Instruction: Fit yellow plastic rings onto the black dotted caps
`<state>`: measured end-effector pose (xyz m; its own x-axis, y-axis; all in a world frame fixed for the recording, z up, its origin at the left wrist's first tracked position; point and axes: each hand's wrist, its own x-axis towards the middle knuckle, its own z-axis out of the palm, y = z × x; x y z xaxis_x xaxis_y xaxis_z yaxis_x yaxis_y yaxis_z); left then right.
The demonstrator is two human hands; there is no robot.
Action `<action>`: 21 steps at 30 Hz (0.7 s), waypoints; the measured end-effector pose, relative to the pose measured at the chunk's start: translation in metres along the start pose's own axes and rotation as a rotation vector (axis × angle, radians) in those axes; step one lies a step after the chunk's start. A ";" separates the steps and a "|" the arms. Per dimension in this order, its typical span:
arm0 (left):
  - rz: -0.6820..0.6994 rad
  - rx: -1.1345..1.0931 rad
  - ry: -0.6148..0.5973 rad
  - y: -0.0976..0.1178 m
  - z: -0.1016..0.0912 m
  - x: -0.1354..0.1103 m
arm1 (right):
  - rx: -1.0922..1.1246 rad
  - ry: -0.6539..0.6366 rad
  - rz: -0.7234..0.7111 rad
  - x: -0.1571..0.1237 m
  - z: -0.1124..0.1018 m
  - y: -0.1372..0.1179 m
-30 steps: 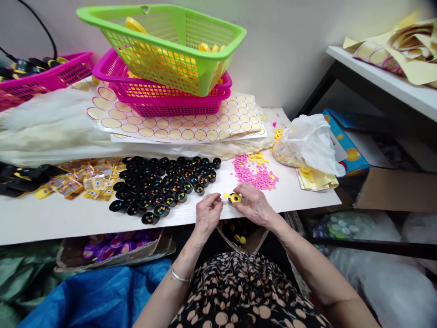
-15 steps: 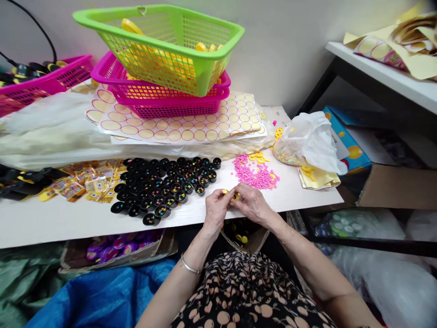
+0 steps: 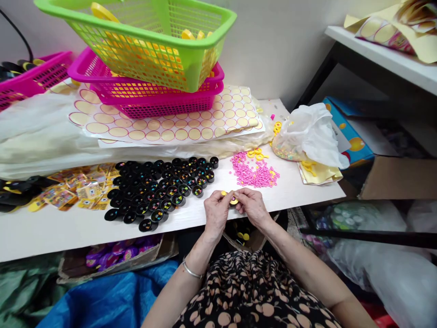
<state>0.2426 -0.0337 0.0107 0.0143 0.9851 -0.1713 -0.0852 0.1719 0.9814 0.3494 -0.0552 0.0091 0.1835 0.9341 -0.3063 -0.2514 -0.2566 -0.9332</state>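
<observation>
My left hand (image 3: 216,213) is closed, its thumb and fingers pinching a small yellow round plastic piece (image 3: 234,201) with a dark and pink centre. From the other side my right hand (image 3: 251,206) also grips this piece. A bit of yellow (image 3: 223,193) shows at the left fingertips. Both hands are just above the table's front edge. Beyond them lies a spread of tiny pink beads (image 3: 254,172) with several yellow ring-shaped pieces (image 3: 257,154) behind. To the left, many small black round cups (image 3: 164,191) stand in rows, coloured bits inside those nearest.
A green basket (image 3: 194,68) of yellow parts rests on a magenta basket (image 3: 160,109), over sticker sheets (image 3: 167,134). Left are small printed packets (image 3: 90,187). A white plastic bag (image 3: 317,134) and open cardboard box (image 3: 399,177) sit right. Under the table is a box of purple items (image 3: 116,253).
The view has shifted slightly. The yellow piece between my fingers is turned so its round face and pink centre show more. My right fingers have changed position around it.
</observation>
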 end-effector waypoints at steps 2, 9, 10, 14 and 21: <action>0.010 0.041 0.010 -0.002 0.000 0.000 | -0.019 0.002 0.000 0.000 0.000 0.001; -0.123 -0.117 0.040 -0.008 0.006 0.005 | 0.030 -0.016 0.097 0.002 0.002 0.004; -0.134 -0.136 0.030 -0.008 0.006 0.006 | 0.034 -0.017 0.101 0.003 0.002 0.004; -0.145 -0.132 0.010 -0.008 0.005 0.005 | 0.028 -0.013 0.072 0.001 0.006 0.004; 0.094 0.131 -0.128 -0.010 -0.004 -0.008 | 0.118 0.009 -0.052 -0.011 0.009 0.010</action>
<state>0.2389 -0.0435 0.0016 0.1399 0.9874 -0.0744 0.0377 0.0697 0.9969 0.3366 -0.0656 0.0047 0.2077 0.9430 -0.2599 -0.3508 -0.1762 -0.9197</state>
